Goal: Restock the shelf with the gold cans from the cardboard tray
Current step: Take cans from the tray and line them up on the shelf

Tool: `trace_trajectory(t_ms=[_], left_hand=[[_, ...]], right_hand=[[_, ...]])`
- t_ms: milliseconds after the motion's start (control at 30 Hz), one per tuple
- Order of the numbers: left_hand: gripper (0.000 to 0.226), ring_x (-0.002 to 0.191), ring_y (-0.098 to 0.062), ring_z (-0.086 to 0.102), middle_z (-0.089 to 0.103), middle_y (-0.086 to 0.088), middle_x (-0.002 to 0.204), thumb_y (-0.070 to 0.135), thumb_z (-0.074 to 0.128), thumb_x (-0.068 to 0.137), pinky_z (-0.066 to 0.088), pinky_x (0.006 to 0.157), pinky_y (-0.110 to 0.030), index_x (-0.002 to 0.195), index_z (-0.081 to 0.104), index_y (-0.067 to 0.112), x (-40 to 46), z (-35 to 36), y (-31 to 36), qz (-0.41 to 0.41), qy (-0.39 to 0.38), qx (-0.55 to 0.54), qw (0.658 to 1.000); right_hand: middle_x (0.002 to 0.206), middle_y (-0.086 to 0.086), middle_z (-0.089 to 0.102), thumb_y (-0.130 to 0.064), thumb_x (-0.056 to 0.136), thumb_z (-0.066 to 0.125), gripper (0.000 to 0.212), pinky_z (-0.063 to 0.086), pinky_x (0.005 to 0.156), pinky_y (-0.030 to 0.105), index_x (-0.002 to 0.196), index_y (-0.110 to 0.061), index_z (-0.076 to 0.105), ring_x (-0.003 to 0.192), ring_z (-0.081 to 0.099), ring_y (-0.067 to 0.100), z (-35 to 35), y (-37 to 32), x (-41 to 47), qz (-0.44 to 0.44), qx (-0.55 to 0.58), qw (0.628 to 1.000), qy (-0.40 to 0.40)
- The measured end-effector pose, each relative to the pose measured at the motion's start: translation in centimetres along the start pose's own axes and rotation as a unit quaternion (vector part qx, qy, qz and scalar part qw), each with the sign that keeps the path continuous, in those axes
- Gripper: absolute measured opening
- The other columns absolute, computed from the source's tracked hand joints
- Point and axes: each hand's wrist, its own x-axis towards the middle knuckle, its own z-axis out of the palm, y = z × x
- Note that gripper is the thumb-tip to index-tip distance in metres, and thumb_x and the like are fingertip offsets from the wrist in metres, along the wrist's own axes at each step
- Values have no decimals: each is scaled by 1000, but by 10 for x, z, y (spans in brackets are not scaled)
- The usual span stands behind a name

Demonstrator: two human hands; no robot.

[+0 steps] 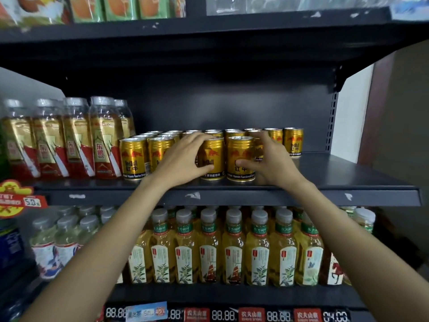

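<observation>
Several gold cans stand in rows on the dark middle shelf (348,180). My left hand (183,159) wraps around a front-row gold can (212,159), thumb on its front and fingers over its top. My right hand (269,161) grips the neighbouring gold can (241,154), thumb across its label and fingers behind it. Both cans stand upright on the shelf near its front edge. Two more front cans (134,156) stand to the left. A back-row can (293,141) ends the row at the right. No cardboard tray is in view.
Tall gold-and-red bottles (76,138) fill the shelf's left part. The shelf's right part is bare metal. Below, yellow tea bottles (232,249) stand in a row, with pale bottles (62,240) to their left. Snack packs (116,8) sit on the top shelf.
</observation>
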Motion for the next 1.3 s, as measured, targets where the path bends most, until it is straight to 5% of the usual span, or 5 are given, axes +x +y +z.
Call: trace_trajectory(t_ms=[533, 800, 1067, 1300], left_hand=[[78, 119, -22, 52, 55, -4, 131, 58, 68, 72, 27, 109, -34, 133, 45, 15, 31, 0, -33, 11, -13, 240, 971], [73, 110, -22, 58, 59, -4, 123, 58, 66, 74, 33, 104, -33, 128, 47, 13, 31, -1, -42, 6, -8, 281, 960], [67, 110, -23, 58, 60, -5, 122, 56, 65, 76, 35, 102, -34, 124, 49, 12, 30, 3, -41, -3, 2, 302, 953], [58, 105, -24, 60, 64, -5, 115, 52, 65, 78, 40, 92, -32, 117, 50, 12, 30, 6, -36, -23, 8, 345, 938]], right_hand=[[115, 11, 64, -34, 74, 76, 68, 49, 82, 31, 127, -7, 45, 106, 60, 25, 50, -9, 51, 77, 27, 996, -43], [117, 13, 61, -34, 77, 74, 64, 41, 75, 28, 124, -5, 42, 107, 58, 28, 61, -16, 59, 76, 10, 995, -58], [125, 18, 55, -38, 78, 72, 75, 45, 89, 39, 130, -4, 30, 116, 53, 34, 68, -19, 64, 75, -33, 995, -65], [121, 16, 58, -36, 77, 73, 69, 43, 79, 32, 125, -5, 34, 111, 56, 31, 67, -13, 64, 62, -22, 996, -61]])
